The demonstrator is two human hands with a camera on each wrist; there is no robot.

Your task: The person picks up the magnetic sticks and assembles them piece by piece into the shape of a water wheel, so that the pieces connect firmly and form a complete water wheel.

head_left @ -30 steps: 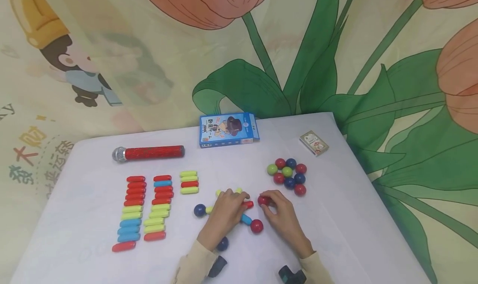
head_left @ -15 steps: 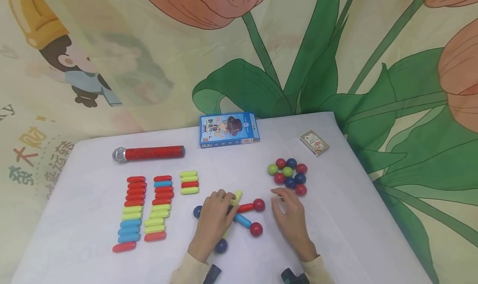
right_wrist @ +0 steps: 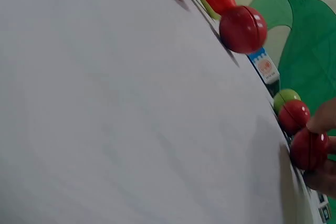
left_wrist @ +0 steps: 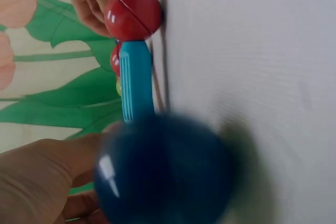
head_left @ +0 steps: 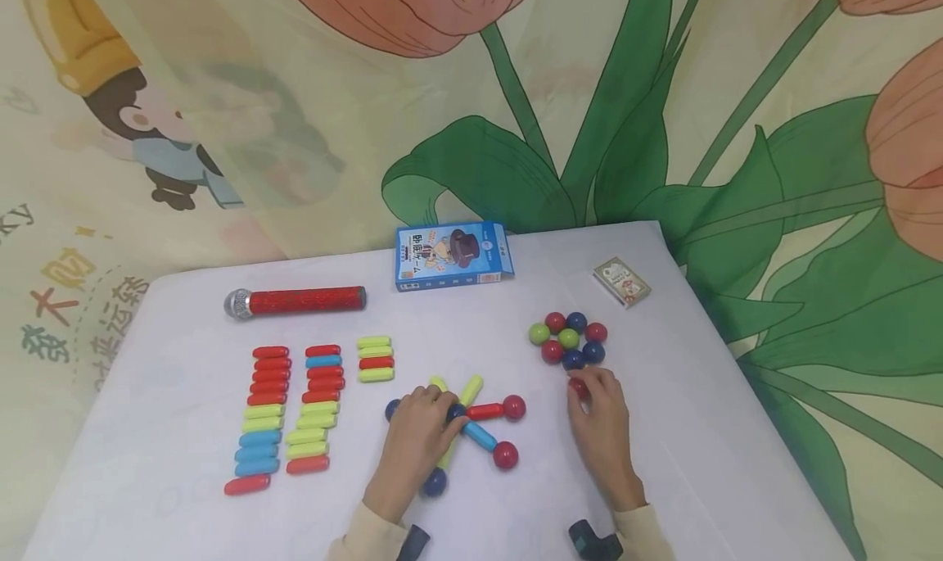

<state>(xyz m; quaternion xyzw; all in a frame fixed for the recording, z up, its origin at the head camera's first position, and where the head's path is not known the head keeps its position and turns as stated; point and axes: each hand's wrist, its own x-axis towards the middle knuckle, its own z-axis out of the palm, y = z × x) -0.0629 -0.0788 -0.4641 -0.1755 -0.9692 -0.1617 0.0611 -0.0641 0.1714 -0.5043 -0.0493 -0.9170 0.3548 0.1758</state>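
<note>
On the white table [head_left: 700, 430] lies a rod-and-ball figure [head_left: 480, 436]: yellow-green, red and blue rods radiating from a dark blue hub, with red balls [head_left: 513, 407] and dark blue balls [head_left: 435, 482] at the ends. My left hand [head_left: 420, 430] grips the hub with curled fingers. In the left wrist view the hub ball [left_wrist: 163, 171] is a blur beside my left hand's fingers [left_wrist: 47, 171], and the blue rod [left_wrist: 135, 80] ends in a red ball [left_wrist: 133, 14]. My right hand [head_left: 600, 413] pinches a red ball [head_left: 578, 387] [right_wrist: 310, 149] at the near edge of the ball cluster [head_left: 567, 344].
Rows of red, yellow-green and blue rods [head_left: 268, 413] lie at the left, with a short stack [head_left: 374, 359] beside them. A red tube with a silver end [head_left: 295, 301], a blue card box [head_left: 453, 255] and a small card pack [head_left: 621, 282] sit toward the back.
My right hand left the red ball on the red rod's end, moved right to the cluster and pinched a red ball there. My left hand drew back a little, still on the hub.
</note>
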